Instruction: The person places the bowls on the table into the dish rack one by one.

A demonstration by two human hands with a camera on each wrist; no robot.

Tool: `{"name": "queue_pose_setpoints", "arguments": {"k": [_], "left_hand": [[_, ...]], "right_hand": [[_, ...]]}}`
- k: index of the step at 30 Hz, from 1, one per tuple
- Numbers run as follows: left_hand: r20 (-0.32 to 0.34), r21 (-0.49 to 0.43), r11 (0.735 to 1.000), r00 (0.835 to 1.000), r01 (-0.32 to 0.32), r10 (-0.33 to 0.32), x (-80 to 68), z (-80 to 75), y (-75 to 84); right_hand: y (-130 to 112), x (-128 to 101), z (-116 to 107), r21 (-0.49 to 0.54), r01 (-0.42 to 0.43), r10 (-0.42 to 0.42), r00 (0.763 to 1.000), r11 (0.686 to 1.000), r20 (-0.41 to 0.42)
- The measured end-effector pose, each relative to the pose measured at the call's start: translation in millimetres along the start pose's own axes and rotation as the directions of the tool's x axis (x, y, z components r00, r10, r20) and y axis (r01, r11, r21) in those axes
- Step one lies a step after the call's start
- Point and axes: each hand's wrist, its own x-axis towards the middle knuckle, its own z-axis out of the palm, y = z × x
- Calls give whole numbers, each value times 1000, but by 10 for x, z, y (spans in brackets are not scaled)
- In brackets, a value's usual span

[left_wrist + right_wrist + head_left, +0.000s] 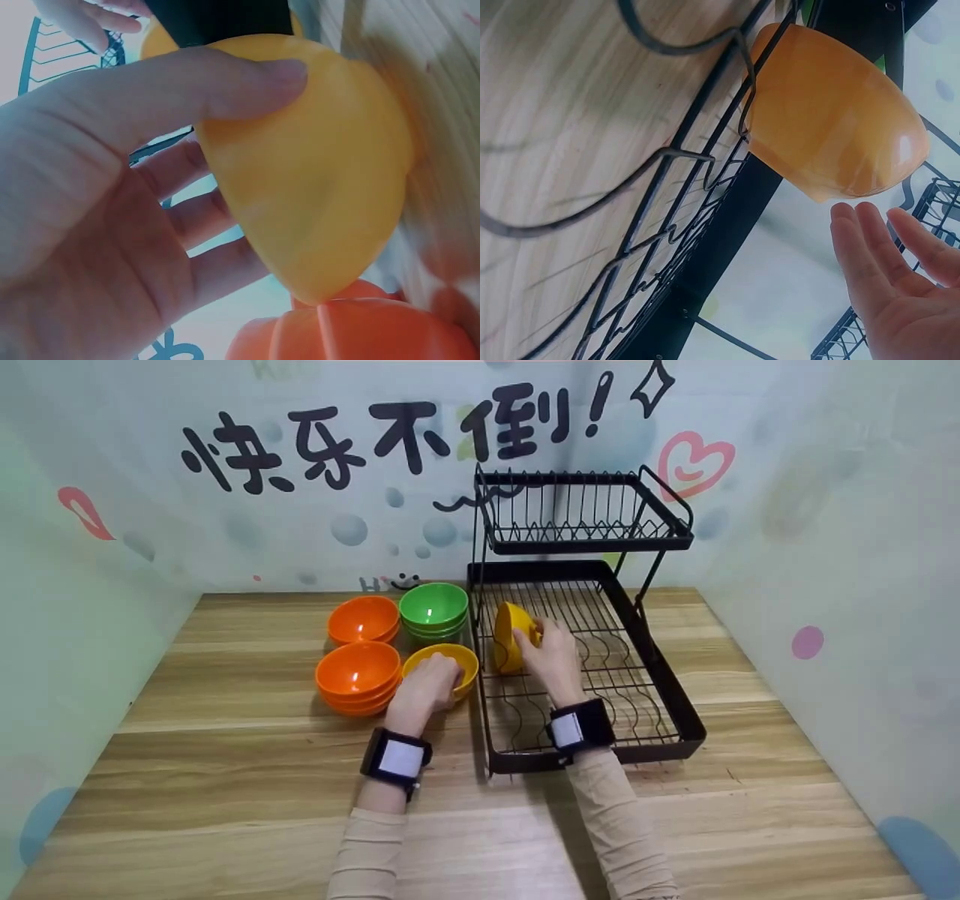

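My left hand [429, 690] pinches the near left side of a yellow bowl [466, 679] standing upright on the table. In the left wrist view its thumb lies along the outside of the yellow bowl [322, 172], while the fingers reach over to the far side. Another yellow bowl [507, 637] stands on its edge in the lower tier of a black dish rack [592, 761], its mouth turned left. Beside its base is my right hand [553, 656]. The right wrist view shows straight fingers [866, 255] just by the underside of that yellow bowl [840, 112].
Two groups of orange bowls, one behind [364, 619] and a stack in front [356, 675], stand left of the yellow bowl. Stacked green bowls [433, 607] are behind it, close to the rack. An upper rack tier [592, 544] overhangs the back. Walls enclose the table [247, 780].
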Motion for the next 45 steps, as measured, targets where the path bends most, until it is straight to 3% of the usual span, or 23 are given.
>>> {"name": "queue_pose_setpoints", "arguments": {"k": [6, 13, 18, 23, 30, 36, 38, 41, 45], "left_hand": [[-21, -8, 1000, 1000, -9, 9, -23, -87, 41], [-97, -15, 999, 995, -38, 36, -72, -180, 110], [-176, -3, 995, 979, -105, 102, -88, -208, 149], [-255, 18, 981, 948, -194, 192, -67, -193, 171], [-351, 52, 964, 899, -260, 262, -41, -172, 207], [-458, 147, 931, 811, -333, 363, -18, -149, 229], [-477, 172, 922, 789, -347, 387, -13, -142, 236], [-484, 185, 915, 777, -359, 402, -8, -134, 248], [-484, 187, 913, 775, -364, 408, -2, -127, 267]], "right_hand": [[0, 0, 1, 22, 26, -25, 1000, 999, -10], [-28, -16, 5, 231, 48, -41, 999, 972, -34], [-46, -23, 7, 297, 101, -80, 993, 950, -83], [-43, -27, -2, 341, 157, -129, 986, 927, -104], [-47, -33, -14, 421, 143, -140, 989, 896, -38], [-57, -29, -44, 487, 83, -95, 995, 870, 1], [-65, -30, -63, 515, 56, -77, 997, 855, 20], [-66, -27, -88, 580, 15, -59, 997, 814, 58], [-58, -21, -120, 682, -43, -55, 991, 730, 121]]}}
